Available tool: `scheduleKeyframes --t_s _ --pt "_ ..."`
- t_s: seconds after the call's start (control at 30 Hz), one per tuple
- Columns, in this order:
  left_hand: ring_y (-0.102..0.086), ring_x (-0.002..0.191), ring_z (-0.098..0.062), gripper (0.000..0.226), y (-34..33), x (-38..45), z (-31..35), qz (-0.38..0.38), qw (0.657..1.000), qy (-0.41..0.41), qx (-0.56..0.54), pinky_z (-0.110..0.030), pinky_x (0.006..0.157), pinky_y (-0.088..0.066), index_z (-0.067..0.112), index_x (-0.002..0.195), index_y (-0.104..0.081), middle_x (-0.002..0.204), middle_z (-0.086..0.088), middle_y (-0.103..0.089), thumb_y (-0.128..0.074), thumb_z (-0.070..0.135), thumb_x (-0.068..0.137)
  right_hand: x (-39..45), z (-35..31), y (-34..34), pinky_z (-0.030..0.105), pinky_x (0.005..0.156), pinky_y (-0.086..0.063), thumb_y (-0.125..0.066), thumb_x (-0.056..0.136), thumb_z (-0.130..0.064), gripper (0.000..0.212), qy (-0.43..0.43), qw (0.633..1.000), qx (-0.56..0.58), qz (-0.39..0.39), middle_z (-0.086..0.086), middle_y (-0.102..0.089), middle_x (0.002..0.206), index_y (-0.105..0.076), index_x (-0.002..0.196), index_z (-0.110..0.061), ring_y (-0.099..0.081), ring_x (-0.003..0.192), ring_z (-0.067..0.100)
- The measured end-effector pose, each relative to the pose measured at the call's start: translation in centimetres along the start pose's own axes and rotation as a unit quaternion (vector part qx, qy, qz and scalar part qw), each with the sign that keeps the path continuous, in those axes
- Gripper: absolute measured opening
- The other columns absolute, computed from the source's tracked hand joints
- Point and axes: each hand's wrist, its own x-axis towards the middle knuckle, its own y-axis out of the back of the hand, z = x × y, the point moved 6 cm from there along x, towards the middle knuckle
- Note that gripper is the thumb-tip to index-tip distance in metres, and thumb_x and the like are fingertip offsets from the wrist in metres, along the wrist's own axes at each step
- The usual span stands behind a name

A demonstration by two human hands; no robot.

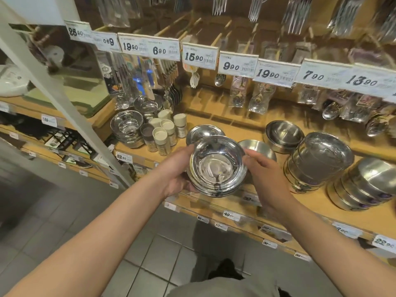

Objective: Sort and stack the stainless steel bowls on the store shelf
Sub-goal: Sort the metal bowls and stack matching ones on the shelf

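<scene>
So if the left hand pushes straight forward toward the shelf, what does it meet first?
Probably the shiny bowl lying on the shelf just behind the held stack of bowls; depth is hard to judge. The left hand grips that stack.

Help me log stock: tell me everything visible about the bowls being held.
The held stack of bowls is shiny, mirror-like steel, round with rolled rims; several rims show nested at its lower edge. It sits open side up, tilted toward the camera, lifted in front of the wooden shelf. The left hand grips its left side, and the right hand holds its right.
</scene>
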Motion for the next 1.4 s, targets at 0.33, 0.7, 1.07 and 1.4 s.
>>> scheduleKeyframes --t_s 0.33,0.7,1.07,1.4 --pt "-0.077 0.073 -0.025 0.016 2.7 7.9 9.4 0.098 0.988 -0.037 0.114 -0.038 0.061 -0.063 0.009 0.103 -0.059 0.083 -0.011 -0.079 -0.045 0.016 0.105 8.8 -5.3 -3.5 0.049 0.088 -0.054 -0.056 0.097 -0.019 0.025 0.051 0.997 -0.011 -0.052 0.004 -0.079 0.092 -0.080 0.093 -0.022 -0.074 0.094 0.020" --pt "-0.060 0.060 -0.005 0.044 4.1 15.7 12.3 0.078 0.929 -0.065 0.355 -0.008 0.037 -0.039 0.010 0.145 -0.043 0.109 -0.001 -0.063 -0.052 0.016 0.102 15.4 -3.3 -5.2 0.041 0.098 -0.054 -0.065 0.068 -0.035 0.054 -0.037 0.988 -0.123 0.083 -0.009 -0.072 0.122 -0.073 0.121 -0.035 -0.065 0.115 0.018" --pt "-0.058 0.090 -0.025 0.007 4.4 19.4 11.0 0.091 0.864 -0.120 0.480 -0.031 0.074 -0.046 0.012 0.100 -0.056 0.098 -0.004 -0.061 -0.057 0.010 0.094 15.2 -1.1 -6.0 0.009 0.055 -0.043 -0.060 0.093 -0.017 0.023 -0.034 0.968 -0.217 0.121 -0.017 -0.071 0.080 -0.073 0.103 -0.032 -0.063 0.075 0.000" --pt "-0.056 0.078 -0.024 0.025 4.8 19.9 11.0 0.098 0.837 -0.150 0.516 -0.026 0.061 -0.039 0.014 0.064 -0.049 0.078 -0.005 -0.059 -0.057 -0.001 0.082 15.6 -0.5 -6.6 0.029 0.075 -0.044 -0.053 0.092 -0.008 0.032 -0.048 0.947 -0.297 0.109 0.007 -0.075 0.103 -0.071 0.117 -0.017 -0.066 0.098 0.029"
